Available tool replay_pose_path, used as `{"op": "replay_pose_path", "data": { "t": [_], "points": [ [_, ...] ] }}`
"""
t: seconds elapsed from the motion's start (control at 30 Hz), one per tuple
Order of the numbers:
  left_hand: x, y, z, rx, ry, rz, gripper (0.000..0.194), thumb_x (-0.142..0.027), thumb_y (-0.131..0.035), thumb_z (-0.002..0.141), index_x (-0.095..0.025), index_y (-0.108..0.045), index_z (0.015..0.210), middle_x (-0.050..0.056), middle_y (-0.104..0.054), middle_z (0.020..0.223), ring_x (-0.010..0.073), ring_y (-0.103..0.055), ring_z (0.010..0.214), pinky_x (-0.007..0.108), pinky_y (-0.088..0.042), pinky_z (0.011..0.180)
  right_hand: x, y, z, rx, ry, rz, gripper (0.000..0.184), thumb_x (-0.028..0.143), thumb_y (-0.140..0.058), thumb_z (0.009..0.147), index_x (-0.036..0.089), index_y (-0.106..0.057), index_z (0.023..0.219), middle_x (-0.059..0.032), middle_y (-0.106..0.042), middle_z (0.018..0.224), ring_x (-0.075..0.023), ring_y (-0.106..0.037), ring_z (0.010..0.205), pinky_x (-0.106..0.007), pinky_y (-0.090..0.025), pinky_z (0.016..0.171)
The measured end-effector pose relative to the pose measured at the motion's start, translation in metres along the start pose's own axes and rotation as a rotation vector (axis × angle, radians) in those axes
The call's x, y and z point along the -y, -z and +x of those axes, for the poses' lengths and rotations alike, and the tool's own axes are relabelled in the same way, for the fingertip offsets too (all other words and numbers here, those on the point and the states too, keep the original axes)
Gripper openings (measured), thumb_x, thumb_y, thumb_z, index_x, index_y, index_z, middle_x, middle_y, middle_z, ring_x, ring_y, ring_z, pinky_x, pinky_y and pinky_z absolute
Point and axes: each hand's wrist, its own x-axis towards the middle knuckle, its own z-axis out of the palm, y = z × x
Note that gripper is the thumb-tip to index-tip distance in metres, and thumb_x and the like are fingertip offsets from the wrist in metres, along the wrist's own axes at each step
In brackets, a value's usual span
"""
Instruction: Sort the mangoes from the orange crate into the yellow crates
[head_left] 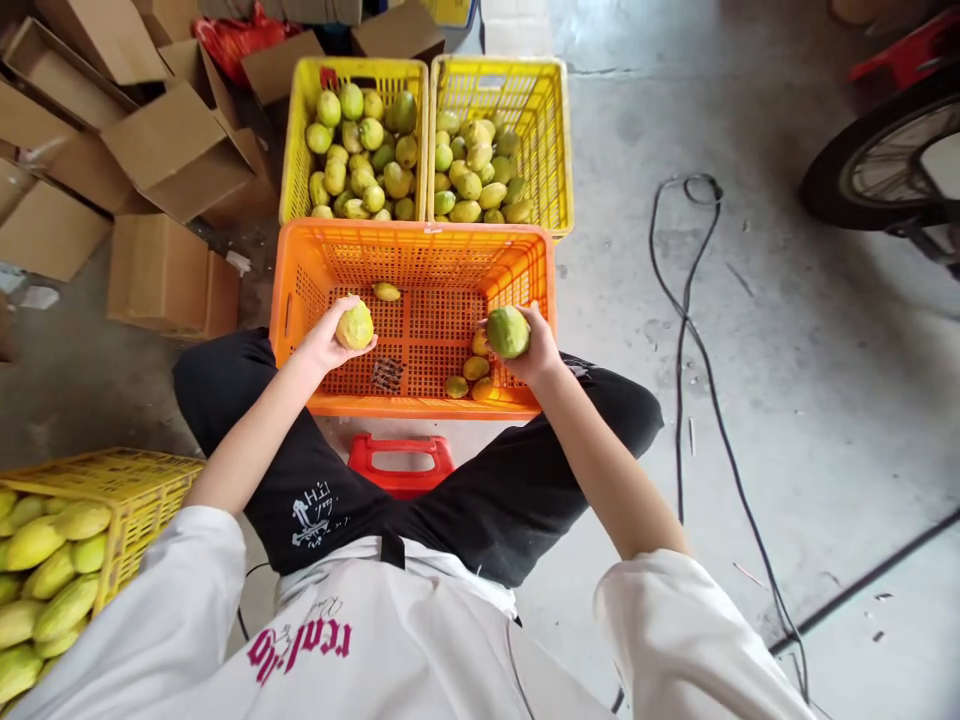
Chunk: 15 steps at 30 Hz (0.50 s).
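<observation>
Over the left part of an orange crate [416, 405], my left hand [328, 340] grips a yellowish papaya [355, 325]. A greener papaya [508, 332] is held in my right hand [538, 350] over the crate's right side. Down inside the crate, several small yellow papayas [475, 368] lie in the near right corner, partly hidden by my right hand. One more yellow papaya [386, 291] rests near the back wall.
Behind the orange crate stand two yellow crates [566, 150] of papayas side by side. Another yellow crate [150, 500] of papayas is at my left. Cardboard boxes [161, 265] pile up at the left. A black cable [701, 350] and a wheel [885, 150] are at the right.
</observation>
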Motion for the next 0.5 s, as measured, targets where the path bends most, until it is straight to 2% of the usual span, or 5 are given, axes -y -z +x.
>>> {"op": "replay_pose_path", "data": {
  "t": [0.13, 0.23, 0.37, 0.5],
  "points": [
    [0.003, -0.004, 0.008, -0.025, 0.03, 0.056, 0.019, -0.037, -0.071, 0.082, -0.02, -0.062, 0.085, 0.001, -0.067, 0.072, 0.0162, -0.067, 0.066, 0.032, -0.059, 0.068, -0.011, -0.009, 0.012, -0.031, -0.075, 0.073, 0.016, 0.039, -0.056, 0.087, 0.023, -0.059, 0.09, -0.0044, -0.07, 0.082, -0.0226, -0.068, 0.087, -0.034, -0.062, 0.069],
    [0.004, -0.002, 0.016, -0.028, 0.078, 0.098, 0.026, -0.043, -0.068, 0.086, -0.018, -0.064, 0.087, 0.004, -0.067, 0.07, 0.0182, -0.069, 0.066, 0.032, -0.059, 0.066, -0.016, -0.015, 0.021, 0.004, -0.1, 0.055, 0.02, 0.043, -0.063, 0.085, 0.025, -0.057, 0.091, -0.003, -0.069, 0.081, -0.0241, -0.068, 0.088, -0.037, -0.063, 0.07],
    [0.006, 0.001, 0.025, -0.028, 0.152, 0.063, 0.036, -0.052, -0.063, 0.087, -0.016, -0.064, 0.089, 0.008, -0.069, 0.072, 0.0208, -0.07, 0.066, 0.033, -0.059, 0.064, -0.015, -0.012, 0.024, 0.025, 0.015, 0.027, 0.024, 0.043, -0.07, 0.082, 0.028, -0.055, 0.093, -0.0002, -0.068, 0.087, -0.022, -0.068, 0.093, -0.036, -0.064, 0.071],
    [0.007, -0.005, 0.028, 0.002, 0.113, 0.038, 0.028, -0.044, -0.067, 0.086, -0.016, -0.063, 0.09, 0.006, -0.069, 0.073, 0.0189, -0.069, 0.067, 0.031, -0.059, 0.066, -0.01, -0.006, 0.025, -0.012, 0.107, -0.015, 0.023, 0.039, -0.072, 0.081, 0.029, -0.056, 0.095, 0.0001, -0.069, 0.096, -0.0225, -0.066, 0.097, -0.037, -0.064, 0.071]
  ]
}}
